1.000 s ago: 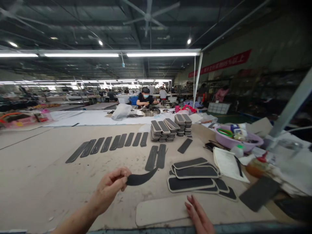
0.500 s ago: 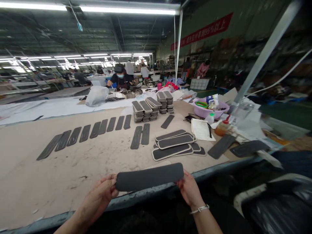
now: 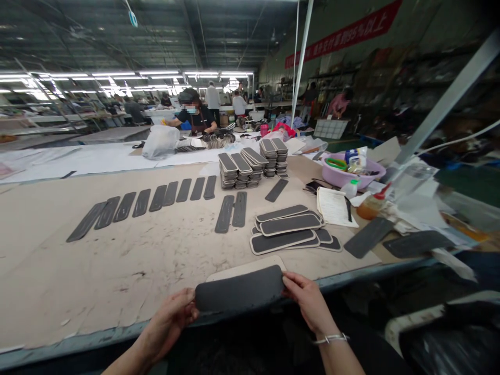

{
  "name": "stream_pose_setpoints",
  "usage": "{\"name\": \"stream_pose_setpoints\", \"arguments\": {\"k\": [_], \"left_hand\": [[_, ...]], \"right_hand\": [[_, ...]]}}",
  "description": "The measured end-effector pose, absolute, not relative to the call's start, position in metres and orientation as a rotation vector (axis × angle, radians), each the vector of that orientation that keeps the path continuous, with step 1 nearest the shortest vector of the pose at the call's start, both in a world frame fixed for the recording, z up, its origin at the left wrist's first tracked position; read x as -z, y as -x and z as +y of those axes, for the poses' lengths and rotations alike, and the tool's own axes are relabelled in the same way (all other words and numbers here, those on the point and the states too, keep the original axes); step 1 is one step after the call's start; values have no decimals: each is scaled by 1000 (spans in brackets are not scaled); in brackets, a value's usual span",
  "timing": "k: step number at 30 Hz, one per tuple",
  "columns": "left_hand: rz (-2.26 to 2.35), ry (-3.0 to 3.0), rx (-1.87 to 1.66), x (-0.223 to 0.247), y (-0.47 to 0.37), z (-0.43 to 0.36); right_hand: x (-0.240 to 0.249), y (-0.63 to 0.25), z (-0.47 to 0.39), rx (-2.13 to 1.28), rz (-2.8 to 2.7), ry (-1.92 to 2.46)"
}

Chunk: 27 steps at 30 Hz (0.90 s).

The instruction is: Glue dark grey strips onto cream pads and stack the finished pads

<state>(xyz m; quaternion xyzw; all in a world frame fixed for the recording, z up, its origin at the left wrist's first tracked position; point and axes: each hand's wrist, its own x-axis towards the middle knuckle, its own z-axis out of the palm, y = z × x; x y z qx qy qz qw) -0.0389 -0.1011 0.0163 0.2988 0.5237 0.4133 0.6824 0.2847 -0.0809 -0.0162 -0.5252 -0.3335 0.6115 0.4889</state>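
Evidently, little weight is carried by the dark panel (image 3: 240, 289); it can be judged thin and flexible, yet firm enough to be kept nearly flat when supported at both ends; its matt face is unlikely to be felt as slippery, and though it hardly seems fragile, a crease could be left by a hard fold. It is best taken by the short ends, close to the rounded corners — the broad face is then left uncovered.

The panel's left end is pinched by the left hand (image 3: 174, 316), between thumb and fingers; its upper right corner is gripped by the right hand (image 3: 308, 298); the panel is thus stretched between the two hands, over the near edge of the table (image 3: 167, 260), with its right end held slightly higher.

Just beyond it, a pale panel (image 3: 246, 267) is partly hidden, lying along that near edge; whether the two are touching cannot be told. Farther in, toward the table's right edge, a pile of pale-rimmed panels (image 3: 291, 225) is spread; a row of dark strips (image 3: 141, 203) is laid out to the left, nearer the far edge.
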Motion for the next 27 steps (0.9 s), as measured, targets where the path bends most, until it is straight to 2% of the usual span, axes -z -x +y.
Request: {"name": "stream_pose_setpoints", "arguments": {"k": [3, 10, 17, 27], "left_hand": [[1332, -774, -878, -9, 38, -96], [1717, -1304, -540, -7, 31, -54], [1812, -1610, -198, 6, 34, -37], [1810, -1709, -48, -11, 26, -36]], "right_hand": [[15, -286, -74, -1397, -850, 1366], [20, -296, -45, -931, -1222, 1804], [26, -298, -33, -821, -1337, 1966], [28, -299, -32, -748, -1460, 2099]]}}
